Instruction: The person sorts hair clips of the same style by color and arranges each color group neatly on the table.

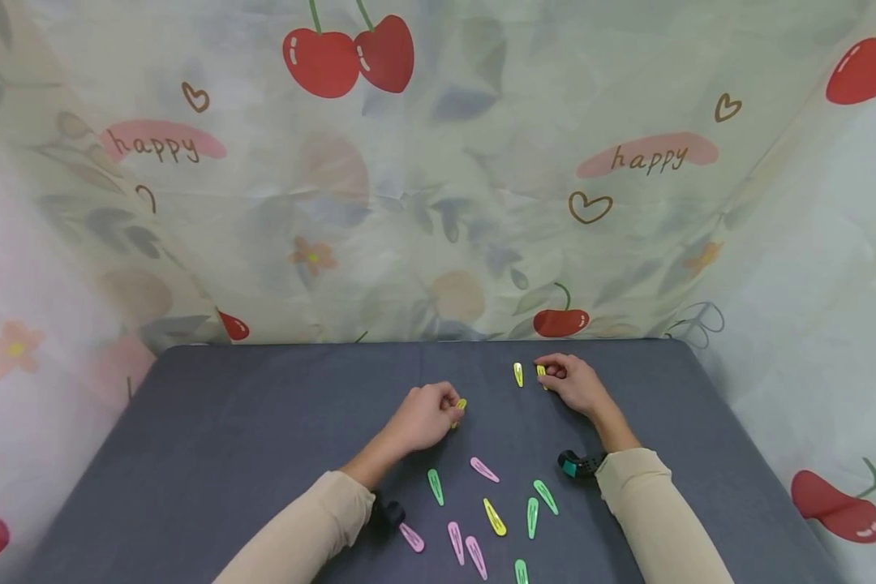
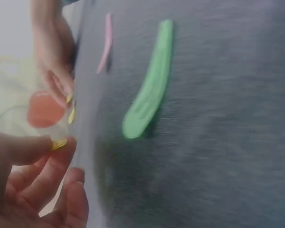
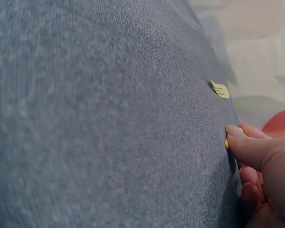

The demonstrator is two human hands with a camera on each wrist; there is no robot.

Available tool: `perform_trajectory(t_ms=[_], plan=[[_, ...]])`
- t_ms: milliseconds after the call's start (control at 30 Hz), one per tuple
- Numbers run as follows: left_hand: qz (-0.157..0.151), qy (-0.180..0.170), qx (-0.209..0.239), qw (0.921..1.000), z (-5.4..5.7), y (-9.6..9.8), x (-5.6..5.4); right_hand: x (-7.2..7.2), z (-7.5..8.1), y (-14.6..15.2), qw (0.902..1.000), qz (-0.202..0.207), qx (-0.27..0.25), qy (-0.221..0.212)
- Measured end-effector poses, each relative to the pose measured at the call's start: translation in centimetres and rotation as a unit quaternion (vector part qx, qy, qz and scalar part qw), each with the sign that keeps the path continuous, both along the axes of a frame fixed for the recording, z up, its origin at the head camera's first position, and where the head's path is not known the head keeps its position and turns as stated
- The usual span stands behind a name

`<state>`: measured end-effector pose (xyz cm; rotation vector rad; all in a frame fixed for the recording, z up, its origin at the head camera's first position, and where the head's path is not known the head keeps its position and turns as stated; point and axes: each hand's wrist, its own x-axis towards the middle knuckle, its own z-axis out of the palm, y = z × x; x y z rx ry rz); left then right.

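Note:
In the head view my left hand (image 1: 427, 415) pinches a yellow hair clip (image 1: 461, 404) between thumb and fingertip, held above the cloth. The left wrist view shows that same clip (image 2: 58, 144) gripped at its middle. Farther back and to the right, my right hand (image 1: 571, 383) pinches another yellow hair clip (image 1: 542, 371) at the table surface; in the right wrist view the thumb hides most of it. Just left of the right hand lies a third yellow clip (image 1: 518, 374), apart from the fingers and flat on the cloth.
Nearer the front lie several loose hair clips: a pink one (image 1: 484, 469), a green one (image 1: 435, 487), a yellow one (image 1: 494, 517) and others between the forearms. A dark grey cloth (image 1: 263, 454) covers the table. A printed curtain (image 1: 438, 203) hangs behind its back edge.

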<state>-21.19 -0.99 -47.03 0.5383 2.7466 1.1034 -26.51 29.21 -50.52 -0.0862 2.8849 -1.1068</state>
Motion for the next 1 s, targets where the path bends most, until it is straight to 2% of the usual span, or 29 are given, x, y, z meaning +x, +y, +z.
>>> perform_trajectory(t_ms=[167, 267, 467, 600, 867, 1000], plan=[[0.022, -0.038, 0.064, 0.997, 0.3, 1.0, -1.5, 0.2, -0.1, -0.1, 1.0, -0.003, -0.008, 0.0], [0.024, -0.047, 0.078, 0.9955, 0.2, 1.7, -2.5, 0.3, -0.1, -0.1, 0.9999, 0.0, -0.012, -0.001], [0.039, -0.013, 0.045, 0.9981, -0.1, 3.2, -5.0, 0.1, 0.1, -0.2, 0.9999, 0.0, -0.01, 0.006], [0.052, -0.009, 0.013, 0.9985, -0.4, 4.2, -6.3, -0.1, 0.0, -0.1, 0.9999, -0.003, -0.006, 0.008], [0.053, -0.002, -0.03, 0.9981, -0.9, 6.6, -7.4, -0.1, -0.1, -0.1, 0.9998, -0.016, -0.002, 0.008], [0.068, 0.011, -0.041, 0.9968, -1.4, 7.6, -7.7, -0.1, 0.0, -0.2, 0.9998, -0.012, -0.01, 0.012]])
